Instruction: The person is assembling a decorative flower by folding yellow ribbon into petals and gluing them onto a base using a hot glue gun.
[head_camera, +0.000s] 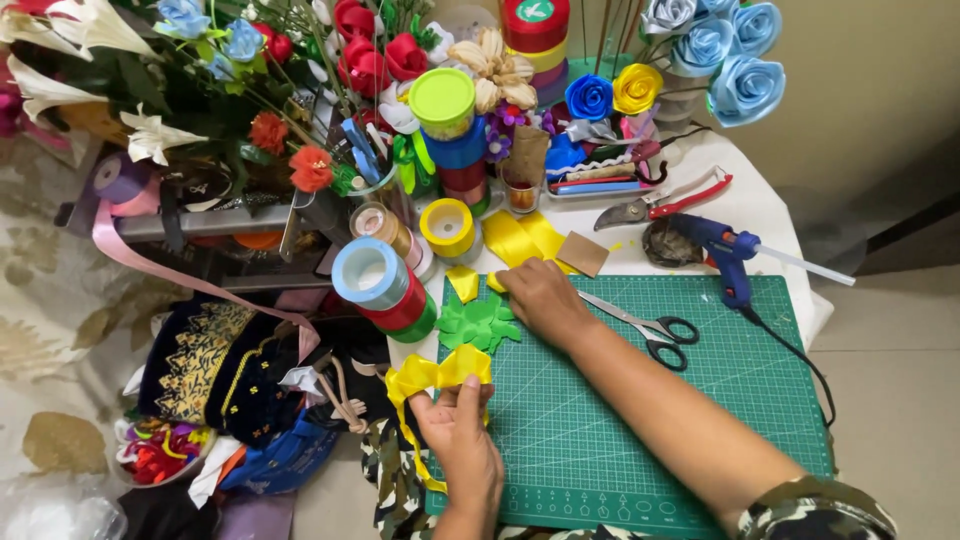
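Observation:
My left hand pinches a folded yellow ribbon piece at the near left edge of the green cutting mat. My right hand reaches across to the mat's far left corner, its fingers on a small yellow ribbon petal. Another yellow petal lies just left of it. Green leaf cut-outs sit between my two hands. A strip of yellow ribbon runs from a yellow spool behind my right hand.
Black-handled scissors lie on the mat right of my right hand. A blue glue gun and red pruning shears rest at the back right. Stacked ribbon spools and ribbon flowers crowd the back. Fabric lies at left.

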